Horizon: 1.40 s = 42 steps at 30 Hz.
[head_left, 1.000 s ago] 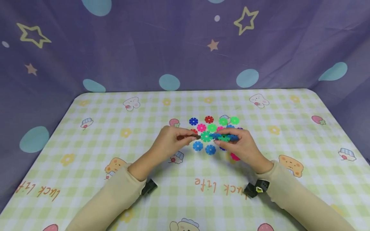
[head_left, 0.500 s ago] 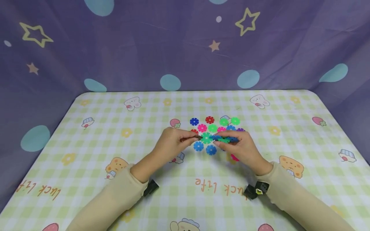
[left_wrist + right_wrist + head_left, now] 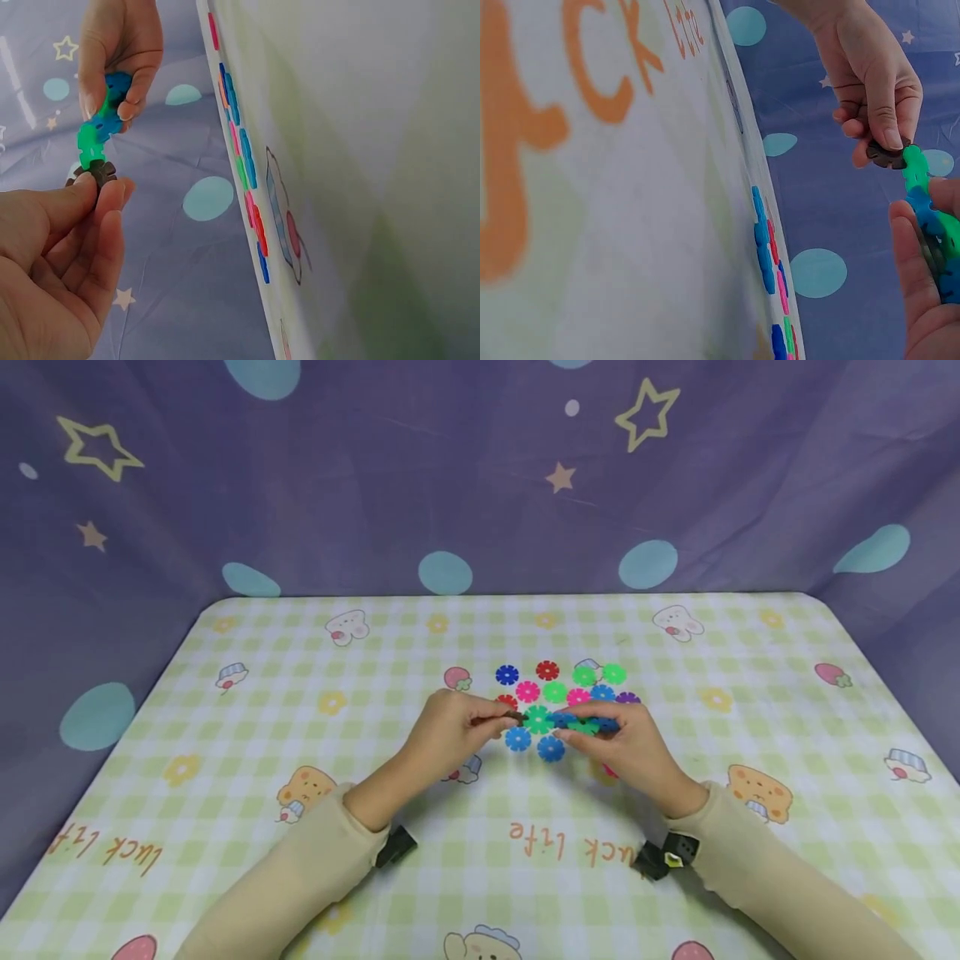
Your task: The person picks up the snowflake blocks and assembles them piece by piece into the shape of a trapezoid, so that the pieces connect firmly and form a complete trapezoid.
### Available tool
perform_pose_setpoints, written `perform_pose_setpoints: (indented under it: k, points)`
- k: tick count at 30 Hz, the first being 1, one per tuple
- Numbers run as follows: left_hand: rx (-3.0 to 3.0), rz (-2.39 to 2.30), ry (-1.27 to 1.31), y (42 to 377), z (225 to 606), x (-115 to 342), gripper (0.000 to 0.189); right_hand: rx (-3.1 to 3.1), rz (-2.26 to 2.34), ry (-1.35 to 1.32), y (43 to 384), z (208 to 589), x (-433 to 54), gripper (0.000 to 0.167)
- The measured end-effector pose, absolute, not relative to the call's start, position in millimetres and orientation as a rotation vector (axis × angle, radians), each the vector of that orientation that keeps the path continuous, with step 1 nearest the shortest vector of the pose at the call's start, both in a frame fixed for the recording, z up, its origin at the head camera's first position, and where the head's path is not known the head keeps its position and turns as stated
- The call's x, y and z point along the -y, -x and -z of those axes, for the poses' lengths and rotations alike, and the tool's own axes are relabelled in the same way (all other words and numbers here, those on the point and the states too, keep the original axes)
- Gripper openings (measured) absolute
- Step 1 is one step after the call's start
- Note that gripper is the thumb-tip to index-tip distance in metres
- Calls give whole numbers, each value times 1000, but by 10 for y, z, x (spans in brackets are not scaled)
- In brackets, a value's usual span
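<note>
In the head view, my left hand [image 3: 450, 728] pinches a dark brown notched disc [image 3: 885, 156] between thumb and fingers, mostly covered by them. My right hand [image 3: 633, 739] grips a joined chain of blue and green notched discs. At the chain's left end, a green disc [image 3: 537, 720] faces up between both hands. The brown disc meets this green disc's edge in both wrist views; how deep the slots sit in each other cannot be told. Blue discs [image 3: 118, 86] of the chain show between the right hand's fingers. Both hands are raised above the table.
Loose notched discs lie flat around and beyond the hands, among them a dark blue disc [image 3: 507, 675], a red disc [image 3: 547, 670], a purple disc [image 3: 627, 697] and a light blue disc [image 3: 551, 748]. Some are partly hidden by the right hand. A checked cloth [image 3: 480, 860] covers the table.
Both hands keep the same holds, with the brown disc at the green disc's edge. The green disc sits slightly lower in view, and the whole head view has shifted a little.
</note>
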<state>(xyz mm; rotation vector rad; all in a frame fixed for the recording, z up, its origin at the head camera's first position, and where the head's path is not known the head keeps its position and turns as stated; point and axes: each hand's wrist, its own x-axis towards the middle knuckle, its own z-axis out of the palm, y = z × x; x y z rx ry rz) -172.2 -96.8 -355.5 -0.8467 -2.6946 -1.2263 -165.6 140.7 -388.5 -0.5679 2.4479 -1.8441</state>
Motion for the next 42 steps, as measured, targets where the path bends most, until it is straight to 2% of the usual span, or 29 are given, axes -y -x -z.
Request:
perform_pose_setpoints:
  k: [15,26,33,42]
  points:
    - [2726,1286,822,1750,3615,939,13,-2479,1783,633,1612,3852,-1404,21]
    - [2697,2026,517,1870,3676,996,17,-2396,1849,543,1685,3821,-1466,31]
    - [2570,2287,323,1926,3725,988,18,-2352,1790,495,1708,3772,-1544,38]
    - [2528,2486,219,1849,3766,875,15,-2448,1593,636,1744,3676,-1608,39]
